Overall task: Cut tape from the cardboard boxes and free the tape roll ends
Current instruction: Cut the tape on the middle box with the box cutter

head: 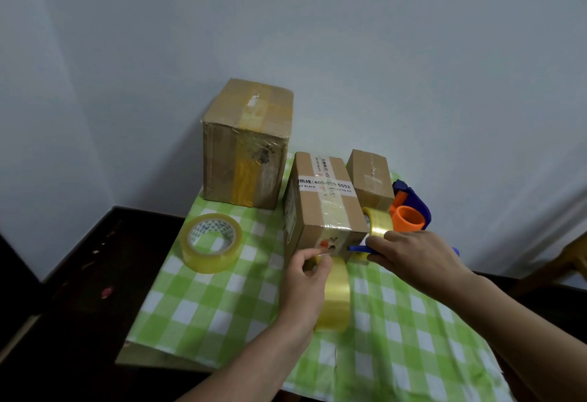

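A middle cardboard box point(325, 208) with a white printed tape band stands on the green checked cloth. My left hand point(305, 287) holds an upright yellow tape roll point(336, 300) in front of the box, thumb and forefinger pinching at the box's near face. My right hand point(416, 258) grips a blue cutter point(357, 247) whose tip touches the box's lower right corner. Another clear tape roll point(378, 222) stands just behind that hand. A large taped box point(246, 144) is at the back left, a small box point(370, 179) at the back right.
A big clear tape roll point(211, 243) lies flat on the cloth point(222, 312) at the left. A blue and orange tape dispenser point(409, 211) sits behind my right hand. The white wall is close behind the boxes. Dark floor surrounds the table; a wooden chair leg point(571, 262) shows at right.
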